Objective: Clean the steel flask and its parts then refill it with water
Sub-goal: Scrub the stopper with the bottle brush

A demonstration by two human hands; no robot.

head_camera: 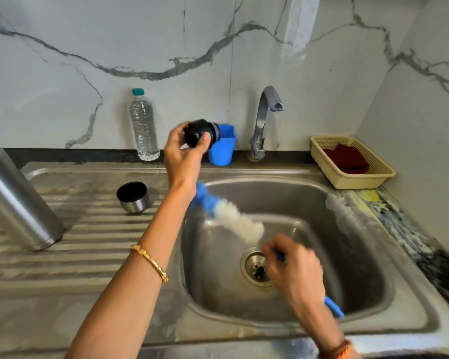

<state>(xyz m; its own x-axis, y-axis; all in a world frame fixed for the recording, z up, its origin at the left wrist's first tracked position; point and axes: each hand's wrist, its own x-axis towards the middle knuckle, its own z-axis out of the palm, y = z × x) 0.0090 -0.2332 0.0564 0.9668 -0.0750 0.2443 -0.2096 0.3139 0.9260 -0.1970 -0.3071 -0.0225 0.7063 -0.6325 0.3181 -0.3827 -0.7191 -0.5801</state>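
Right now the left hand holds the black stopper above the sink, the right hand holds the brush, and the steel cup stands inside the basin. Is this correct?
Not quite. The head view shows the steel cup on the ribbed drainboard left of the basin, not inside it. The rest holds: the left hand holds the black stopper, the right hand the brush.

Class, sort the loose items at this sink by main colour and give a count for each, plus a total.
Steel: 2, flask, cup
Black: 1, stopper
Blue: 2, tumbler, brush
Clear: 1, bottle
Beige: 1, basket
Red: 1, cloth
Total: 8
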